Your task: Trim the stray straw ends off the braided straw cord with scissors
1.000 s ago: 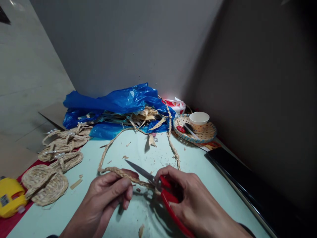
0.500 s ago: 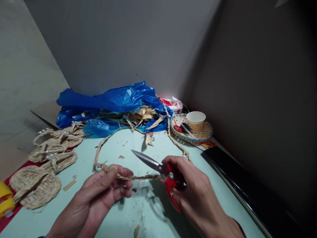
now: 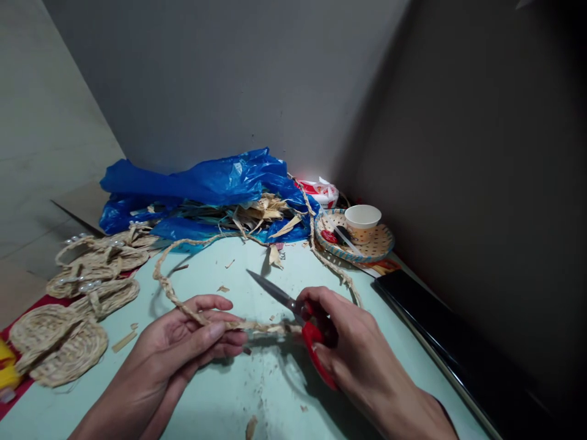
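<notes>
A long twisted straw cord (image 3: 270, 328) runs from my left hand (image 3: 197, 336) across to my right hand (image 3: 353, 348). The left thumb presses it against the fingers. My right hand is wrapped round red-handled scissors (image 3: 316, 348), whose blades look closed and point up and to the left. Behind the scissors the cord passes out of sight, so I cannot tell whether the right fingers hold it too. From the left hand the cord loops back toward the blue plastic bag (image 3: 197, 180); another stretch curves down past the basket on the right.
Dried husk strips (image 3: 263, 211) stick out of the bag. Woven straw slippers (image 3: 59, 342) with beads line the left, near a yellow object (image 3: 7, 370). At right are a woven tray (image 3: 385, 241) with a paper cup (image 3: 363, 217) and a long black object (image 3: 431, 330). Scraps dot the table (image 3: 220, 397).
My left hand has shifted its hold along the cord, which has turned and now lies over the fingers. The cord's left loop has swung outward to the left. The scissors have barely moved.
</notes>
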`<state>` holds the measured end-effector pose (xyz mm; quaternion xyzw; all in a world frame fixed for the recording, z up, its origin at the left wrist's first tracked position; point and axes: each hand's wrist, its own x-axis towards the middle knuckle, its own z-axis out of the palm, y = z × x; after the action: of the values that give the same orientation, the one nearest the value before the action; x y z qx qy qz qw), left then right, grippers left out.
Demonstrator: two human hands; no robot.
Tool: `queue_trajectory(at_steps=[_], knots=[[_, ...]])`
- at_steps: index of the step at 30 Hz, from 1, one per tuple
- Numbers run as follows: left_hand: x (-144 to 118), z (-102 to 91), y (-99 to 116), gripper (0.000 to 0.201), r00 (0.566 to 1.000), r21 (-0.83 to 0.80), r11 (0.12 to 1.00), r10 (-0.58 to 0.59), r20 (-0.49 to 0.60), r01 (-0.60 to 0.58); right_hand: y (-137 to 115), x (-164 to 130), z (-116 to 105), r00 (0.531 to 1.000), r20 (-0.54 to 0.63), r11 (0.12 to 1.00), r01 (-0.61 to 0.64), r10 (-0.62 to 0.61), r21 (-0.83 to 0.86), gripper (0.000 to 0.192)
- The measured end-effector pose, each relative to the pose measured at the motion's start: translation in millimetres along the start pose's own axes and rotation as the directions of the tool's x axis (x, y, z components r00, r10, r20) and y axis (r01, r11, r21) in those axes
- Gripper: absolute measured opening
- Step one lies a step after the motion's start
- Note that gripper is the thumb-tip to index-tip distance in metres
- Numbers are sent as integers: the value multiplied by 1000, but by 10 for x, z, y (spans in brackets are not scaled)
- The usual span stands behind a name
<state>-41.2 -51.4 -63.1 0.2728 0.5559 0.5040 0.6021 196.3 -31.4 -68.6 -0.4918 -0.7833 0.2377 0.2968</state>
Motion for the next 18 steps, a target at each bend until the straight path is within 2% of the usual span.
queue_trajectory(at_steps=[3,5,8,13,18], knots=[[-10,-10,1,62,999,-25,999,-32,7,32,15,36,-34,985,169,999,-29,26,16,30],[-3,-26,-4,61,999,-34,999,-35,25,36,25,60,-48,979,204,1000,-21,18,12,22],[11,-58,-18,57,998,-17,999,-45,47,46,15,80,-87,982,188,1000,15,-13,-10,24],[11,-102,-40,55,997,-49,997,-53,48,55,-51,43,-190,988,85,990,134,-130,-40,28],[8,-69,-29,51,996,-89,995,-38,75,45,-50,3,-145,958,131,954,271,-254,-132,31]])
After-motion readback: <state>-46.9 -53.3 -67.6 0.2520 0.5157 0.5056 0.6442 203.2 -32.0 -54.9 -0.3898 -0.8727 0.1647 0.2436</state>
